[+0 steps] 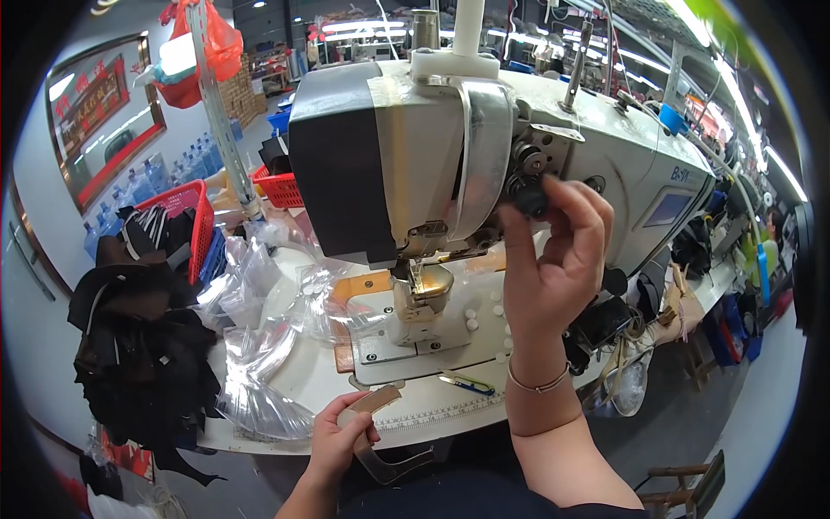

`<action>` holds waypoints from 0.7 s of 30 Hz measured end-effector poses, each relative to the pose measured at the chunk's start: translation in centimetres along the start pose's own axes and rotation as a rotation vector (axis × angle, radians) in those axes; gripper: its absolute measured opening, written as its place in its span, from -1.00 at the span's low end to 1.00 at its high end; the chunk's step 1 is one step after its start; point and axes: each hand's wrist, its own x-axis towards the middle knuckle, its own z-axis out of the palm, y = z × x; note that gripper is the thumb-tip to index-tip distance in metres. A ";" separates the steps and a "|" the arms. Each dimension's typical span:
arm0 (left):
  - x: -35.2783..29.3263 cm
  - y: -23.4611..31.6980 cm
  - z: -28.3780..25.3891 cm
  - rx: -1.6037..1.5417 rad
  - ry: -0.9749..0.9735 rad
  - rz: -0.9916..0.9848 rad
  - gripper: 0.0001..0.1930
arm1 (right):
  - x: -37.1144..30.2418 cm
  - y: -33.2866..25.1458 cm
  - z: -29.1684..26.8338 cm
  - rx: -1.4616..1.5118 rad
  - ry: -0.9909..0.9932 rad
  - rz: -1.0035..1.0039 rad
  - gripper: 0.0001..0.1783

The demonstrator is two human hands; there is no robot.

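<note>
"Brown strip (378, 399), one: where do we enter it?"

"Our left hand (335, 441) holds it, thumb and fingers pinched together, before the near edge of the table (281, 294) and apart from the machine (605, 143)."

"And our right hand (562, 246)?"

"Thumb and forefinger closed about the black knob (531, 201) on the machine; other fingers loosely bent."

"Progress?"

"Done: strip in hand, knob reached. Left, we judge: knob still being handled, strip not yet set on the machine. Any stitching on it, we cannot tell."

"Also listed?"

"Cutter (468, 383), lying on the table, unheld."
</note>
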 end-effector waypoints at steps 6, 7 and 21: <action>0.1 -0.2 0.1 0.022 -0.002 0.001 -0.69 | -0.1 0.0 0.0 0.001 -0.007 0.015 -0.66; 0.1 -0.1 0.2 0.017 -0.006 0.000 -0.69 | 0.0 0.0 -0.1 -0.003 -0.006 0.013 -0.66; 1.3 -0.8 2.0 -0.001 0.057 0.106 -0.71 | -1.0 1.1 0.6 0.177 0.026 -0.092 -0.47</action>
